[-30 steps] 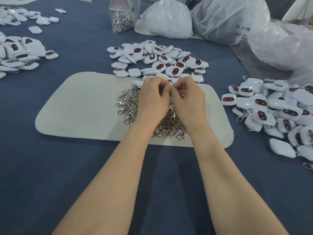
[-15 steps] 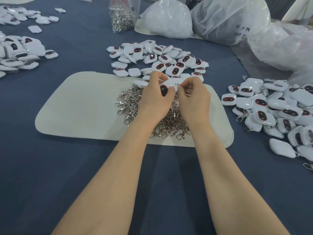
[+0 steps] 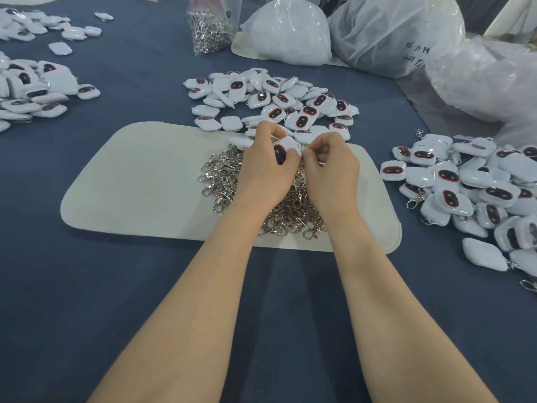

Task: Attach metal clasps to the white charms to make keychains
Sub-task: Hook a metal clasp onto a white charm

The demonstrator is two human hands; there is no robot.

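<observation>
My left hand [image 3: 266, 173] grips a white charm [image 3: 286, 148] with a dark red-rimmed oval face, held above a heap of metal clasps [image 3: 223, 175] on a cream mat [image 3: 139, 181]. My right hand [image 3: 331, 170] has its fingertips pinched together at the charm's right edge; whatever it pinches is too small to make out. A pile of loose white charms [image 3: 270, 103] lies just beyond the mat. Charms with clasps attached [image 3: 470, 187] are heaped at the right.
More white charms [image 3: 32, 88] lie at the left on the blue table [image 3: 87, 286]. A clear bag of clasps [image 3: 210, 24] stands at the back, with large white plastic bags [image 3: 392, 33] behind and to the right.
My left hand lifted a charm into view and turned its dark face toward me. My right hand stayed pinched at the charm's edge, shifting slightly right.
</observation>
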